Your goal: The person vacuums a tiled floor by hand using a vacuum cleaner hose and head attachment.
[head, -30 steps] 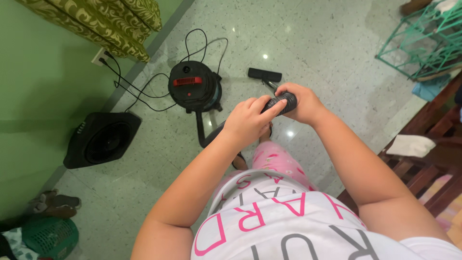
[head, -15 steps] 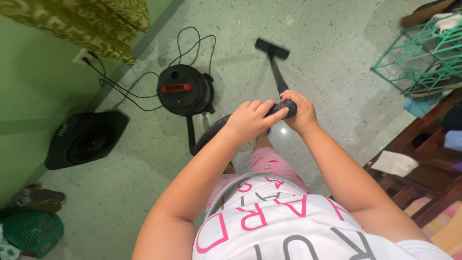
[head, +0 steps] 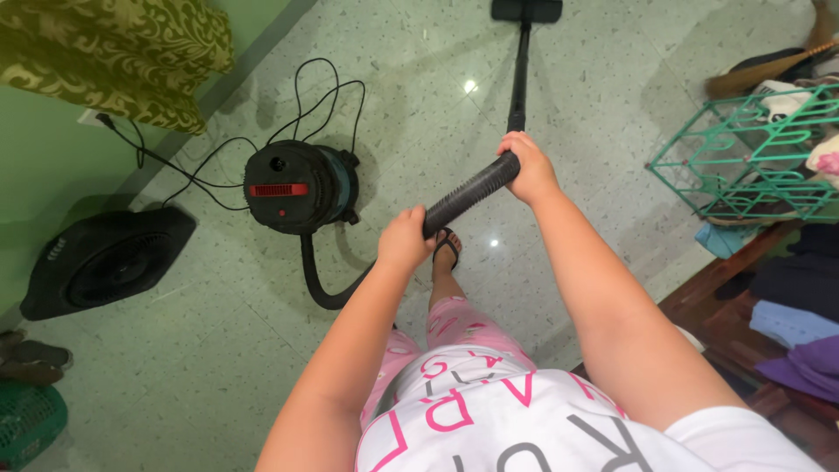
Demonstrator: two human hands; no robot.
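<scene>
Both hands grip the black ribbed vacuum hose (head: 468, 192), which runs on a slant in front of the person. The left hand (head: 404, 239) is wrapped around its lower end, the right hand (head: 527, 166) is closed around the upper end where it meets the straight black wand (head: 520, 74). The wand reaches away over the pale speckled tile floor (head: 603, 122) to the flat black floor nozzle (head: 526, 10), partly cut off by the top edge. Below the left hand the hose curves back to the round black canister vacuum with a red handle (head: 293, 185), standing just left of the person's sandalled foot (head: 446, 248). A thin black power cord (head: 323, 96) loops behind the canister toward the green wall (head: 52, 157). A black box fan (head: 100, 260) lies flat by that wall. To the right stand a green wire rack (head: 752, 153) and what seems to be folded clothing (head: 800, 336) on dark wooden furniture.
</scene>
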